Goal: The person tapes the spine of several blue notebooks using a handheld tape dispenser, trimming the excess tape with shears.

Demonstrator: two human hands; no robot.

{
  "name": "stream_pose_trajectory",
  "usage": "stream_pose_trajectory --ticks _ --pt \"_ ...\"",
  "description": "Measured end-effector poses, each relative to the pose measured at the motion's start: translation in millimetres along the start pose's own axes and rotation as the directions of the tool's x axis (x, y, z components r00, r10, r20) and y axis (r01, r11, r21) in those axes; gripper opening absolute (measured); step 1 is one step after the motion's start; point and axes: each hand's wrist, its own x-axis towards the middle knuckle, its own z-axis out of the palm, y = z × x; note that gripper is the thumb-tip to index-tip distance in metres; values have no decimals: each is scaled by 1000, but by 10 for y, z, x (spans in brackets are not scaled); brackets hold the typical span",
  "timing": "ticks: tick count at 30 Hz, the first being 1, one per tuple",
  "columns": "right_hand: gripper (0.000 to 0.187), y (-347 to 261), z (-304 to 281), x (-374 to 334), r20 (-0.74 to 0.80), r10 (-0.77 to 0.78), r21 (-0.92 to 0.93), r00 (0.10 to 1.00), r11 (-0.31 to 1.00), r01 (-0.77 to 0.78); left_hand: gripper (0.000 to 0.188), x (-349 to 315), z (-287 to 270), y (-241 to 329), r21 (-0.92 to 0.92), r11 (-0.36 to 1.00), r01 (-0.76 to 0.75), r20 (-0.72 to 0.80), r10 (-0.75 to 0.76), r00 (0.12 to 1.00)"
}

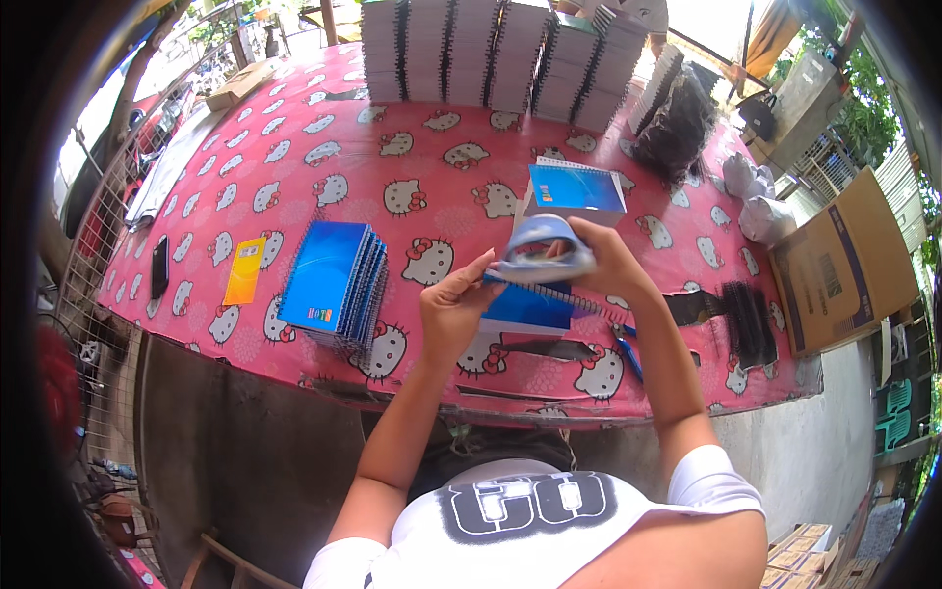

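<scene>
Above the middle of the pink patterned table, both my hands hold a notebook whose blue-and-white pages or cover are curled over and smeared by motion. My left hand grips its left end between thumb and fingers. Around the curled right side closes my right hand. A thin spiral coil slants down to the right from the notebook, below my right hand. Underneath lies a blue-covered stack, partly hidden by the hands. Just beyond, another blue-topped stack sits on the cloth.
Left stands a pile of blue spiral notebooks, beside a yellow booklet and a phone. Blue-handled pliers and black coils lie right. Tall bound stacks line the back; a cardboard box stands at the right edge.
</scene>
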Motion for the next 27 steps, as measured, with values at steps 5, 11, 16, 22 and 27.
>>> stream_pose_trajectory --ticks 5,11,16,22,27 --pt "34 -82 19 72 2 17 -191 1000 981 -16 38 -3 -46 -52 -6 1000 19 -7 -19 1000" --pt "39 42 -213 -119 -241 52 -233 969 966 -110 34 -10 -86 -32 -10 998 62 25 -62 998" --pt "38 385 -839 -675 -810 -165 -488 562 721 -492 26 19 -33 87 -224 971 77 136 -48 990" --pt "51 909 -904 -1277 -627 118 -685 770 388 -617 22 82 204 236 -188 980 -61 -39 55 998" --pt "56 198 -20 -1636 -439 -7 -762 899 532 -368 30 -179 210 347 365 613 -701 239 666 707"
